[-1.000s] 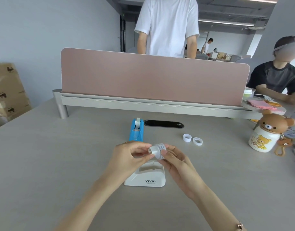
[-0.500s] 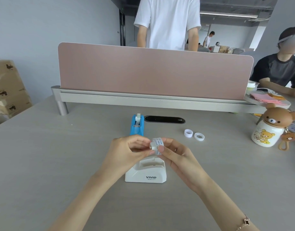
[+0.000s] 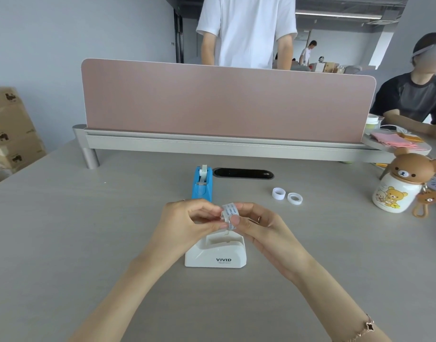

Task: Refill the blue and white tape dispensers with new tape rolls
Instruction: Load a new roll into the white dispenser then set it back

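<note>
Both hands, left hand (image 3: 187,222) and right hand (image 3: 258,224), pinch the roll (image 3: 228,215) directly above the white dispenser (image 3: 215,254).

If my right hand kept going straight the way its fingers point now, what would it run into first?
Probably your left hand: the right hand points leftward at it across the tape roll both pinch. Depth is hard to judge.
</note>
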A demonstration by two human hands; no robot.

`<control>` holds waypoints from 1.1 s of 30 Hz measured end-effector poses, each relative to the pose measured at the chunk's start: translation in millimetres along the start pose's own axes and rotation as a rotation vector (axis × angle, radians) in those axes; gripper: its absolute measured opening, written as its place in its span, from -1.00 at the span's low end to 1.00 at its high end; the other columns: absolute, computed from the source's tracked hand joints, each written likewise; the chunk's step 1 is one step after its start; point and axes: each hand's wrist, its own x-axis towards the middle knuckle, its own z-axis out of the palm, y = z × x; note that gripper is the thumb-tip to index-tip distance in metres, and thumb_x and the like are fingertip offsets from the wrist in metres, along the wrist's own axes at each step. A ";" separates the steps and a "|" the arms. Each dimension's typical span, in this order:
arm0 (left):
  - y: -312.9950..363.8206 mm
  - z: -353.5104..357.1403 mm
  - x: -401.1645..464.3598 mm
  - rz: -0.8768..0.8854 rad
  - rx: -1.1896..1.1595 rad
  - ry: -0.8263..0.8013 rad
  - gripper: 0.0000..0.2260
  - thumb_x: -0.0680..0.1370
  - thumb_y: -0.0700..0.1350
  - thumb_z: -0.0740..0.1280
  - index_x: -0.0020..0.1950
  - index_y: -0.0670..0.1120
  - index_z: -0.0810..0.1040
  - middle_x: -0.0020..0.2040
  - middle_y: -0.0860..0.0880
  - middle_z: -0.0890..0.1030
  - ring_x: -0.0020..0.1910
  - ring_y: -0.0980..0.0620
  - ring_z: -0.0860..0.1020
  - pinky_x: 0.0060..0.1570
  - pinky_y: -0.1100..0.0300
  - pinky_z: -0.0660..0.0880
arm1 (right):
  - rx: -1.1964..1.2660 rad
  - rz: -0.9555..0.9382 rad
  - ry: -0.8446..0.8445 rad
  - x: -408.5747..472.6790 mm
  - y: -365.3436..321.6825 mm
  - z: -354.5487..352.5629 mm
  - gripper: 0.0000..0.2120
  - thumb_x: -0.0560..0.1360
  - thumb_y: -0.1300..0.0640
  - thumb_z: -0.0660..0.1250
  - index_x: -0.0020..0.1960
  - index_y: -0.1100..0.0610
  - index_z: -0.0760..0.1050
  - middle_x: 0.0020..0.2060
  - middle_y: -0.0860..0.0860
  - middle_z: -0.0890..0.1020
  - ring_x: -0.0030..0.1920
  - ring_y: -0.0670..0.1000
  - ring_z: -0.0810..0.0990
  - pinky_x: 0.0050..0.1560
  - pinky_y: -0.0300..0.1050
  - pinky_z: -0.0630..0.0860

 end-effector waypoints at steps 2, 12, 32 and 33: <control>-2.9 -2.8 1.7 -0.002 0.045 -0.005 -0.79 0.25 -0.22 0.60 -0.18 -0.02 0.69 -0.19 0.14 0.73 -0.23 0.24 0.68 -0.22 0.48 0.52 | -0.019 -0.003 0.010 -0.3 -1.2 0.5 -0.75 0.43 0.09 0.44 0.10 0.07 0.60 0.07 0.03 0.69 0.13 0.01 0.63 0.23 -0.07 0.47; -6.4 -4.9 6.8 -0.333 -0.172 -0.083 -0.81 0.58 -0.08 0.29 0.04 -0.17 0.62 -0.07 -0.12 0.73 -0.10 0.03 0.71 -0.12 0.27 0.63 | -0.407 -0.200 0.215 0.8 5.2 5.5 -0.69 0.37 0.21 0.49 0.04 -0.06 0.55 0.00 -0.12 0.62 0.07 -0.16 0.60 0.12 -0.32 0.51; -3.4 -1.2 3.2 -0.184 -0.069 -0.140 -0.80 0.41 -0.05 0.49 0.00 -0.05 0.68 -0.10 0.04 0.74 -0.18 0.28 0.65 -0.36 0.54 0.39 | -0.321 -0.106 0.171 0.1 -1.7 -1.2 -0.84 0.45 0.11 0.42 0.03 0.08 0.60 -0.09 -0.05 0.72 -0.05 -0.13 0.67 0.04 -0.21 0.58; -5.1 -1.3 3.8 -0.168 -0.067 -0.135 -0.80 0.39 -0.04 0.50 -0.01 -0.03 0.68 -0.09 0.06 0.73 -0.14 0.27 0.66 -0.31 0.52 0.42 | -0.292 -0.097 0.152 -0.4 -3.1 -1.8 -0.87 0.46 0.13 0.41 0.00 0.09 0.62 -0.10 -0.05 0.73 -0.06 -0.13 0.67 0.00 -0.26 0.57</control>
